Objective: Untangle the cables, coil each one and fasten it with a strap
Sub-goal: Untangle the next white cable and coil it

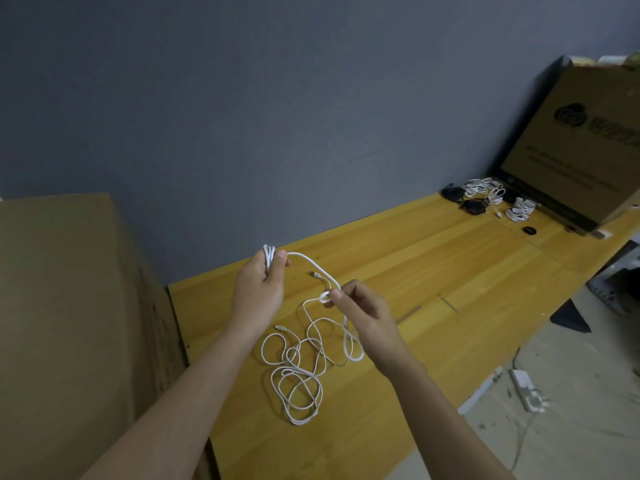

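Observation:
A tangle of white cable lies in loose loops on the wooden table. My left hand is raised above the table and grips a small bundle of white cable loops. One strand runs from that bundle down to my right hand, which pinches it between thumb and fingertips just above the tangle. Two connector ends show, one beside the strand and one at the tangle's left edge.
Several coiled black and white cables lie at the far end of the table, in front of a large cardboard box. Another cardboard box stands at my left. A white power strip lies on the floor at right.

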A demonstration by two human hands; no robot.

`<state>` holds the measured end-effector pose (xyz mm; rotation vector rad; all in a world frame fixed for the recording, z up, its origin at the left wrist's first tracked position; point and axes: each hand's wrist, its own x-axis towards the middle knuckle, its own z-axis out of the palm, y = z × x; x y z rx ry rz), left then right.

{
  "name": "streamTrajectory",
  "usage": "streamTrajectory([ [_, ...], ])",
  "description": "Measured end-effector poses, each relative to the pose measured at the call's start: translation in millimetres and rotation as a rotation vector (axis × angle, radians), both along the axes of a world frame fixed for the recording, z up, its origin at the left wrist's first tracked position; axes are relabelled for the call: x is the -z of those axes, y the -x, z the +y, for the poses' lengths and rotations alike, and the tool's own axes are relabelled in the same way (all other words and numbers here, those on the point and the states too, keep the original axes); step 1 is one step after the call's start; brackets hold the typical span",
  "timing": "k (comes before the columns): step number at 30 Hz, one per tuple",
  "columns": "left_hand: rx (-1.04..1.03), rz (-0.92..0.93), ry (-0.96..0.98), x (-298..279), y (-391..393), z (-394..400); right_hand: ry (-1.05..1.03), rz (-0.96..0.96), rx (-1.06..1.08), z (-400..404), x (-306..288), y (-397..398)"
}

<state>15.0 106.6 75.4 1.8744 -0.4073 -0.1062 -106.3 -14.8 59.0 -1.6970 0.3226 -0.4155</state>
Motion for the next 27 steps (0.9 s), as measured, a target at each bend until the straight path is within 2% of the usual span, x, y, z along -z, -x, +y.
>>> streamTrajectory([
  [5,-0.019,-0.021,-0.007,-0.9,-1.0,1.3,-0.047,-0.027,-0.011,1.7,-6.8,-1.1],
  [9,-0.021,-0.002,0.006,-3.1,-6.5,3.3,0.027,0.001,-0.068,-6.9,-3.6,-1.1],
  [11,-0.015,-0.004,0.014,-1.6,-8.9,4.7,0.189,0.043,-0.061,-9.4,6.0,-1.1],
  [14,0.049,-0.05,0.006,1.4,-6.4,4.5,0.675,0.145,0.052,-9.5,26.0,-4.9],
  [15,0.068,-0.066,-0.006,1.6,-5.1,3.3,0.749,0.157,0.091,-9.0,27.6,-7.1],
  [17,0.065,-0.079,-0.034,3.5,-4.5,0.9,0.652,0.151,0.104,-6.8,25.6,-10.1],
  [20,0.033,-0.081,-0.052,5.4,-6.4,-1.1,0.255,0.084,0.062,1.9,15.4,-8.1],
  [24,0.042,-0.097,-0.091,6.7,-6.9,-3.4,0.073,0.037,0.064,3.9,21.0,-2.2],
  [27,0.048,-0.11,-0.105,6.6,-7.4,-1.4,-0.09,-0.07,0.176,2.3,21.3,0.2],
])
